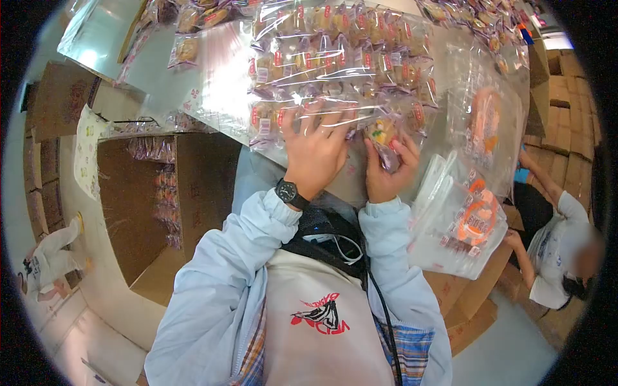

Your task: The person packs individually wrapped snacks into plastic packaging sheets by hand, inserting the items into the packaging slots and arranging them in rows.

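A large clear plastic bag [222,83] lies on the metal table, filled with rows of small wrapped snack packets [322,61]. My left hand [315,151], with a black watch on the wrist, reaches in under the bag's film at its near edge. Its fingers are stretched out and apart over the nearest row. My right hand [391,168] pinches a single wrapped snack packet [382,132], tilted, at the near right corner of the bag. Yellow and green show through that packet's wrapper.
Flat printed clear bags [473,222] are stacked to my right. An open cardboard box [138,212] with packets along its inner side stands at left. Loose packets [473,19] lie at the far right. A co-worker [553,225] is at right, another person [51,260] at left.
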A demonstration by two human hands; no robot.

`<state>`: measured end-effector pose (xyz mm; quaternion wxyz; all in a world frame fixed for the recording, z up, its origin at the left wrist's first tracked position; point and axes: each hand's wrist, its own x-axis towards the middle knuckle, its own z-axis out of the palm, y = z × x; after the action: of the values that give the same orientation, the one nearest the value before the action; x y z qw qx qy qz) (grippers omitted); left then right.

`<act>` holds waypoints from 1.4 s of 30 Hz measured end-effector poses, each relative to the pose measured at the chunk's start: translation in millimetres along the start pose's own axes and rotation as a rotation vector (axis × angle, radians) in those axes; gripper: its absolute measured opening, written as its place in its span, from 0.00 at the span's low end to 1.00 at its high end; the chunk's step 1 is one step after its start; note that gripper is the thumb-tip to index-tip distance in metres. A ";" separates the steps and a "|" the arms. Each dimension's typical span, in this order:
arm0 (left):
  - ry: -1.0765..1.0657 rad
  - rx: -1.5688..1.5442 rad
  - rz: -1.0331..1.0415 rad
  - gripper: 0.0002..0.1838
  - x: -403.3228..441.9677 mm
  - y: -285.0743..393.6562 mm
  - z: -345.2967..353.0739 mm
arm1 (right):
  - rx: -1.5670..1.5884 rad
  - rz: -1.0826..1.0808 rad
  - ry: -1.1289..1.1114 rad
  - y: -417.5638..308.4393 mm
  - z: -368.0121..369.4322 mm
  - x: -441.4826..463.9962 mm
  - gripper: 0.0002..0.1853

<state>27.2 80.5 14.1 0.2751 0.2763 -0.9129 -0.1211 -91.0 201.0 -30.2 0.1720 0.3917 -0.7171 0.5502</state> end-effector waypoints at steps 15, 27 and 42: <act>-0.055 0.022 0.015 0.27 2.1 0.4 -5.6 | -0.091 -0.094 -0.317 -5.3 -13.6 16.1 0.26; -0.049 0.042 -0.034 0.21 2.0 15.9 -3.4 | -0.244 -0.285 -0.278 -10.6 -34.3 8.0 0.28; -0.008 -0.231 0.207 0.25 -66.0 -0.7 -21.5 | 0.266 0.246 -0.342 -33.5 -68.5 -21.8 0.45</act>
<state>85.7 116.1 2.7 0.3122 0.1467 -0.9176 -0.1975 -64.7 269.5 -0.1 -0.0735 0.4080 -0.6994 0.5822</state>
